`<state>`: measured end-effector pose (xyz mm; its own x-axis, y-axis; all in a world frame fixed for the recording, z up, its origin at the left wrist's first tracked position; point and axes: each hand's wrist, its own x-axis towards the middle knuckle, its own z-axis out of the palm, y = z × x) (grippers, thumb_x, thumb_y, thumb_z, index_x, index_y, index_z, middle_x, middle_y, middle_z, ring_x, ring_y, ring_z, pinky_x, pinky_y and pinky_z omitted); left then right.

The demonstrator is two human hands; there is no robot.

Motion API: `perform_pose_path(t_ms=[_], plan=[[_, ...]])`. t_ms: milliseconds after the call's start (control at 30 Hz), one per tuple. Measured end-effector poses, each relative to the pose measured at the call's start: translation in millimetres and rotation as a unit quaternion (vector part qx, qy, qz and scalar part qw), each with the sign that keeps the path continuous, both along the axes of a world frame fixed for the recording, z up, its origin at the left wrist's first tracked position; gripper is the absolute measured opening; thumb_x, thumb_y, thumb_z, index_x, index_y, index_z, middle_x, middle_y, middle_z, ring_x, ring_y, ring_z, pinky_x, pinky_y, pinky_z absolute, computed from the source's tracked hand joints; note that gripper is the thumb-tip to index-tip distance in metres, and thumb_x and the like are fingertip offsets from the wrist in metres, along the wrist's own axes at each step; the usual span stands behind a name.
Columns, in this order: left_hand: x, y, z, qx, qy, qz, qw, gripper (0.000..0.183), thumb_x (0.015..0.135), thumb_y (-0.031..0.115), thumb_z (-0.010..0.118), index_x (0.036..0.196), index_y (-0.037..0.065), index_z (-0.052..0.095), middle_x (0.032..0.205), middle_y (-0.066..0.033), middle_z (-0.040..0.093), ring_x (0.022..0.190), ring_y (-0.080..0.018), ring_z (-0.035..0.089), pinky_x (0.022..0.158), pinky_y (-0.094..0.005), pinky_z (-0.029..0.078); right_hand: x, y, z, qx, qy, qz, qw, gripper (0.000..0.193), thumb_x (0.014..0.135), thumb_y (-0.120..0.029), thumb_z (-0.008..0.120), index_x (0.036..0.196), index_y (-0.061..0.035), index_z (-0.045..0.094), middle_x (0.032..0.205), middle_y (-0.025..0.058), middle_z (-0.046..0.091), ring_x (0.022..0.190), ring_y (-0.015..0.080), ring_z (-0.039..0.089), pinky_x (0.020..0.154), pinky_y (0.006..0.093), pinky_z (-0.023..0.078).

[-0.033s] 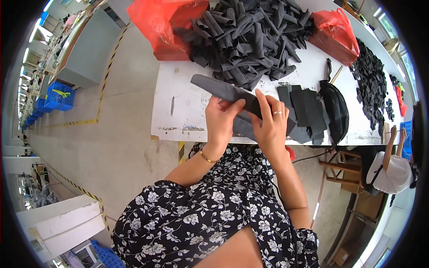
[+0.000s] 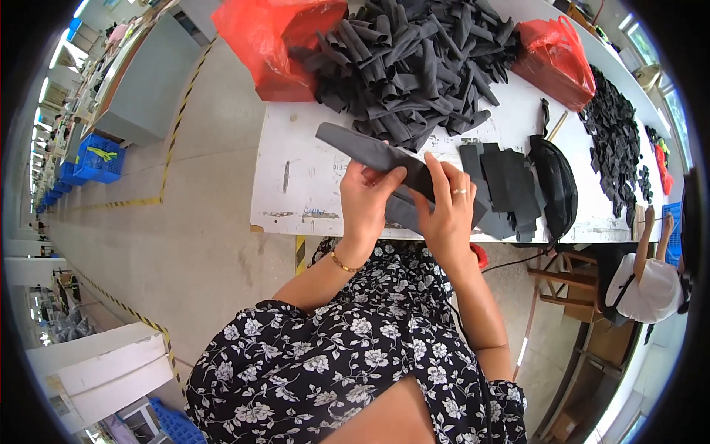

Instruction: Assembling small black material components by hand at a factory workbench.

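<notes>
- Both hands grip one long grey strip [image 2: 370, 152] at the near edge of a white table [image 2: 296, 185]; nothing in the hold or pose differs from the earlier frame.
- The left hand [image 2: 364, 203] pinches the strip from below, thumb on top.
- The right hand [image 2: 447, 207], wearing a ring, presses fingers over the strip's right part.
- The strip slants up and away to the left of the hands.
- Beyond the hands lies a heap of grey pieces [image 2: 414, 59], unmoved, between two red bags [image 2: 274, 37].
- Right of the right hand sit flat dark pieces [image 2: 510, 181] and a black pouch [image 2: 558, 185].
</notes>
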<state>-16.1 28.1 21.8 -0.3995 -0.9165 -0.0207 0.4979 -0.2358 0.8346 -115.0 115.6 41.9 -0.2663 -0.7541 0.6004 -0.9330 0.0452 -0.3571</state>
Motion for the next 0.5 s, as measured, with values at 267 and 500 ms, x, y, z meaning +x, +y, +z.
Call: perform_pose_path(t_ms=[267,500], plan=[[-8,-18,-11,0.013,0.142,-0.183,0.973,0.024,0.097,0.022,0.055,0.108,0.001,0.06,0.102,-0.0146,0.068,0.111,-0.0254,0.06,0.092,-0.0353,0.047,2,22,-21,0.028,-0.102,0.049,0.993,0.046,0.071,0.002,0.074,0.11,-0.0014,0.051,0.108,0.0196,0.055,0.098,0.0386,0.056,0.08,0.0436,0.049],[-14,-1,-11,0.109,0.184,-0.17,0.962,0.025,0.1,0.023,0.051,0.108,0.001,0.06,0.105,-0.0146,0.068,0.114,-0.0242,0.059,0.095,-0.0371,0.046,5,7,-11,0.02,-0.1,0.094,0.99,0.04,0.071,0.004,0.072,0.104,-0.0006,0.05,0.107,0.0201,0.055,0.095,0.0389,0.056,0.08,0.0448,0.049]])
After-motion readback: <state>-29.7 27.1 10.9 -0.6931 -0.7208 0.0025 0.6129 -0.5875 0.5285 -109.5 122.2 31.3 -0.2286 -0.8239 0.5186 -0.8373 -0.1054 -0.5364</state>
